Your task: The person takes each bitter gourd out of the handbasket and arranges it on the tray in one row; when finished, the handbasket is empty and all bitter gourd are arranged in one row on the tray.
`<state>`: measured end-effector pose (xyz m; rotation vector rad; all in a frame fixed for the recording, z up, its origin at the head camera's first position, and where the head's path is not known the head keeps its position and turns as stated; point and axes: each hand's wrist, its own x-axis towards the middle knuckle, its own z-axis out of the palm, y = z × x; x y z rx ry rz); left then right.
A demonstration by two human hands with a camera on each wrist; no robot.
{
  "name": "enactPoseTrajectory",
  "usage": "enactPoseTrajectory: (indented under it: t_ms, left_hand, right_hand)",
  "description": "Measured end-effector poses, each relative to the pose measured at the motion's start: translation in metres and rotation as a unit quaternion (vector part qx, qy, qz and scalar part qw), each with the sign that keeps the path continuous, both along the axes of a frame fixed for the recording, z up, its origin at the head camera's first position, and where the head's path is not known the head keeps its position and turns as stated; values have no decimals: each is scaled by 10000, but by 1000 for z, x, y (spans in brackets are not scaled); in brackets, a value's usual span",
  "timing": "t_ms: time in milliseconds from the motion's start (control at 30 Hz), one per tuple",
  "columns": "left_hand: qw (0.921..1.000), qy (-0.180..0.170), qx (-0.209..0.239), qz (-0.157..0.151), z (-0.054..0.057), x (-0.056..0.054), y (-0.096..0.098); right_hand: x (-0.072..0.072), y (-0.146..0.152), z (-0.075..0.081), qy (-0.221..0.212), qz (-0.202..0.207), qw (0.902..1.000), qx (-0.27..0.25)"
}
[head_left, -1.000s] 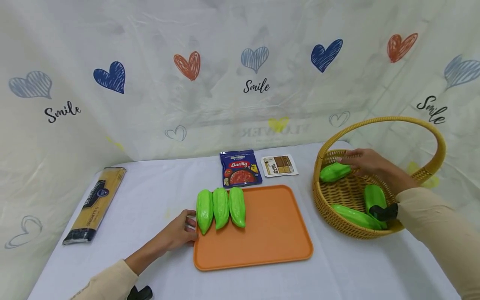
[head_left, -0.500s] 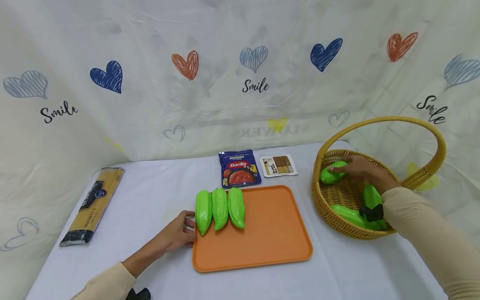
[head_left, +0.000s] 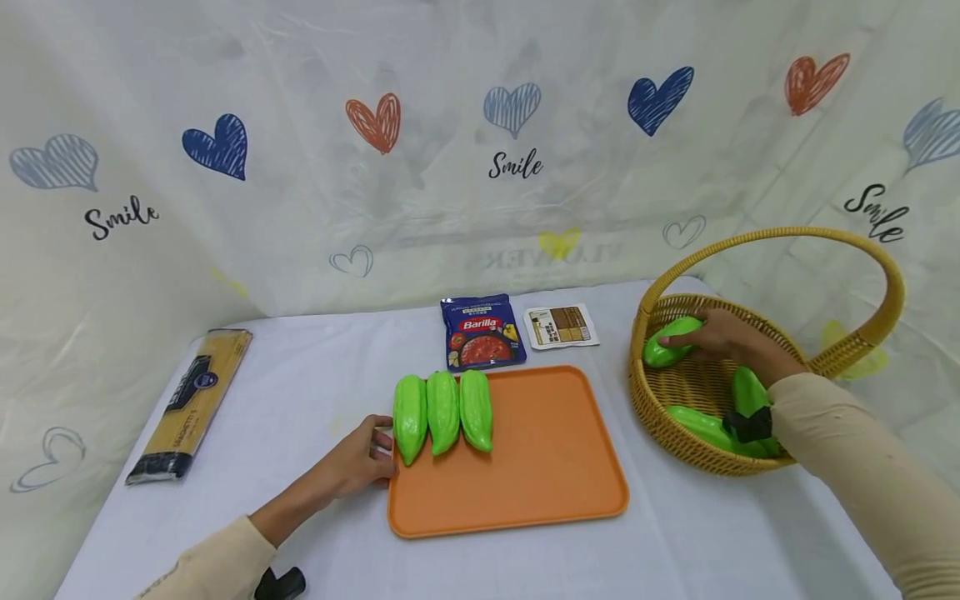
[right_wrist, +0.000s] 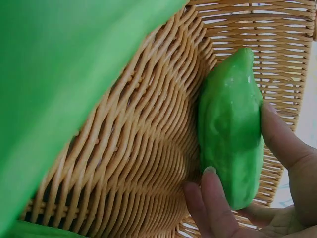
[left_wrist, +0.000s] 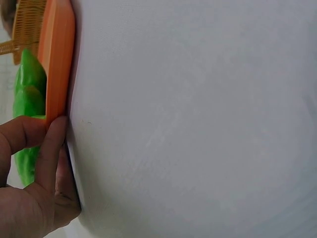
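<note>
My right hand (head_left: 723,335) reaches into the wicker basket (head_left: 645,408) and grips a glossy green, ribbed, gourd-shaped vegetable (right_wrist: 231,131) near the basket's far left wall. In the right wrist view its thumb and fingers lie on opposite sides of the vegetable. On the left, my left hand (head_left: 362,460) holds the left edge of the orange tray (head_left: 547,467), its fingers pinching the rim in the left wrist view. Three similar green vegetables (head_left: 443,412) lie side by side at the tray's left end. More green vegetables (head_left: 705,427) lie in the basket, partly covered by the right wrist.
Behind the tray lie a blue Barilla sauce pouch (head_left: 483,333) and a small white-and-brown packet (head_left: 561,327). A spaghetti pack (head_left: 189,407) rests at the far left of the white-covered table. The basket's tall handle (head_left: 780,233) arches over the right arm.
My right hand has moved lower in the basket and taken hold of the far-left green vegetable. My left hand stays at the tray's edge, and the three vegetables there have not moved.
</note>
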<state>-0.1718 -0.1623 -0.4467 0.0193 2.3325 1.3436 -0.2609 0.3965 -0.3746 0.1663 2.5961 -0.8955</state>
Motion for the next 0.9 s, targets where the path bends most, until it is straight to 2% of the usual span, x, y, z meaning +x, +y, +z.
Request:
enactPoseTrajectory:
  t_ms: [233,467,733,900]
  left_hand:
    - [9999,-99,-53,93,-3,1,0]
    - [9998,-142,-112,120,-5,2,0]
    - [9998,-112,-171,-12,1,-1,-1]
    - [9998,-106,-159,-51,0,-4,0]
  right_hand:
    - [2,2,-3,141,115,9994,-291]
    - [5,4,-1,226,258,9992,-180]
    - [9,9,12,5,165,9973,-716]
    - [12,13,22,-74,308,9961,-829]
